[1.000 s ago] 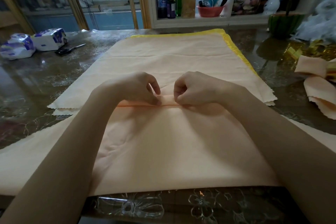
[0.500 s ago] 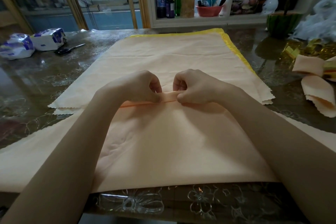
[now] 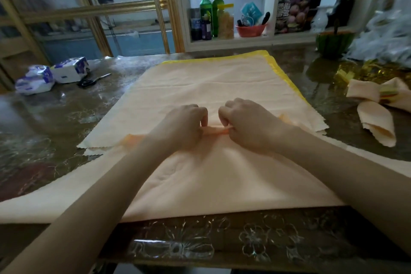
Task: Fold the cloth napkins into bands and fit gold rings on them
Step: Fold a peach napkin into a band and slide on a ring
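Observation:
A peach cloth napkin (image 3: 200, 180) lies spread on the table in front of me, its near edge at the table's front. Along its far edge runs a narrow fold (image 3: 216, 132). My left hand (image 3: 184, 128) and my right hand (image 3: 246, 124) sit side by side at the middle of that fold, both with fingers curled, pinching it. A stack of flat peach napkins (image 3: 211, 87) with a yellow border lies just beyond. At the right, a finished napkin (image 3: 375, 122) sits in a gold ring (image 3: 388, 93). Loose gold rings (image 3: 364, 72) glitter behind it.
Two tissue packs (image 3: 53, 74) and black scissors (image 3: 93, 80) lie at the far left of the glossy table (image 3: 44, 122). A green melon-shaped pot (image 3: 333, 43) and clear plastic bags (image 3: 387, 38) stand at the far right. Bottles (image 3: 210, 6) line the shelf behind.
Both hands have rolled the narrow fold over and away from me, and their knuckles are raised higher. The fold's ends now lift off the table at left and right.

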Demonstrator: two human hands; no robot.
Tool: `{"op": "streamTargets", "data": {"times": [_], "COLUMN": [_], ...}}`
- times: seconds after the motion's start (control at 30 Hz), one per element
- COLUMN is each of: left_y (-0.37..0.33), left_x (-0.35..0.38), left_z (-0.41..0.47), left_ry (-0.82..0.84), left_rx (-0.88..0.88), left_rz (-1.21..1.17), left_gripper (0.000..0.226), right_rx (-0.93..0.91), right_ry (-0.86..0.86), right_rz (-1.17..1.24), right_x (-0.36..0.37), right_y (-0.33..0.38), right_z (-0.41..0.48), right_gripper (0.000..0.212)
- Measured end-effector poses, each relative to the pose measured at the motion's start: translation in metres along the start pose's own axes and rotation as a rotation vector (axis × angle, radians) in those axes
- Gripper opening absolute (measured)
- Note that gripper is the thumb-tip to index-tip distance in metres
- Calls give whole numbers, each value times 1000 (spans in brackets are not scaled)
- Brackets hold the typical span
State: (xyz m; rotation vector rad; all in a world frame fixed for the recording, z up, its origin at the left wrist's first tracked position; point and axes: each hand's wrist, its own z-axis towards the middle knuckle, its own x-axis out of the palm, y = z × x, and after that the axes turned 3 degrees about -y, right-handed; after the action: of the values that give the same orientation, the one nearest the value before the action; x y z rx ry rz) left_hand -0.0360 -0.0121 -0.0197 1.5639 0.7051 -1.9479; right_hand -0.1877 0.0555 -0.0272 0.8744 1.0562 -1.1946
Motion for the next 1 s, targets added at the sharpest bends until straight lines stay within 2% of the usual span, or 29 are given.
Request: {"op": "streamTargets", "data": {"times": [0.1, 0.23, 0.33, 0.43, 0.5, 0.6, 0.83, 1.0], "left_y": [0, 8, 14, 22, 25, 27, 32, 26], "left_x": [10, 5, -1, 1, 5, 6, 4, 10], "left_z": [-7, -8, -10, -9, -8, -9, -13, -15], "left_ry": [-94, -1, 47, 18, 37, 43, 30, -26], "left_rx": [64, 39, 6, -26, -40, -65, -89, -69], "left_rz": [-63, -199, -368, -412, -442, -480, -501, -439], "left_gripper": [18, 12, 9, 14, 16, 23, 22, 23], "right_rx": [-26, 20, 59, 80, 108, 153, 218, 162], "right_ry": [14, 135, 71, -18, 2, 31, -49, -108], "right_rz": [-12, 146, 340, 455, 497, 536, 525, 422], "right_x": [0, -9, -7, -1, 3, 4, 9, 11], "right_y": [0, -5, -12, -18, -24, -28, -23, -18], "right_z": [-9, -7, -9, -8, -8, -9, -13, -16], "right_gripper": [25, 18, 12, 6, 5, 11, 20, 16]}}
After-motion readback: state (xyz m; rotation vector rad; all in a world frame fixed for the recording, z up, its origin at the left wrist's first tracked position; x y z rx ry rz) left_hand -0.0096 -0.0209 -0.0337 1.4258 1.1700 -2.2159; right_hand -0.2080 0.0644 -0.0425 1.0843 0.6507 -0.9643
